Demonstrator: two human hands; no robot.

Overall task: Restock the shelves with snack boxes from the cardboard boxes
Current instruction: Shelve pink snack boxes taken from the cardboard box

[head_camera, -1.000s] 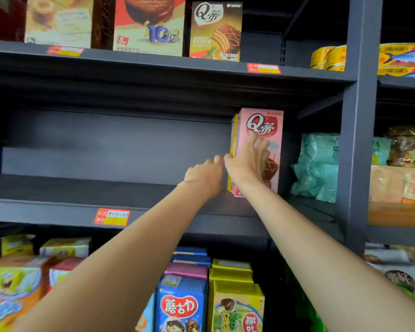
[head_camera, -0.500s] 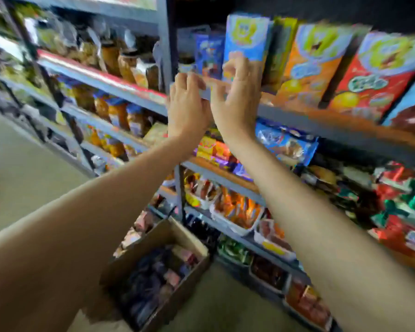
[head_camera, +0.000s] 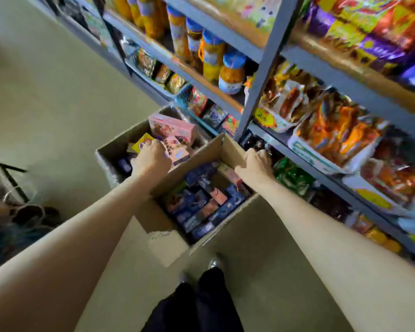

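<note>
**Hands at the cardboard boxes**

The near cardboard box [head_camera: 170,226] on the floor holds dark blue snack boxes [head_camera: 201,207]. The right hand [head_camera: 255,165] curls over its far flap. Beyond, the left hand [head_camera: 151,158] grips a pink snack box [head_camera: 175,137] in the far cardboard box [head_camera: 115,149], below the shelves [head_camera: 261,75].

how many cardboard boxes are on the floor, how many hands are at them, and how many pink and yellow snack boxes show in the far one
Cardboard boxes: 2, far cardboard box and near cardboard box
Hands: 2, left hand and right hand
Pink: 2, upper pink snack box and lower pink snack box
Yellow: 1, yellow snack box
Total: 7
</note>
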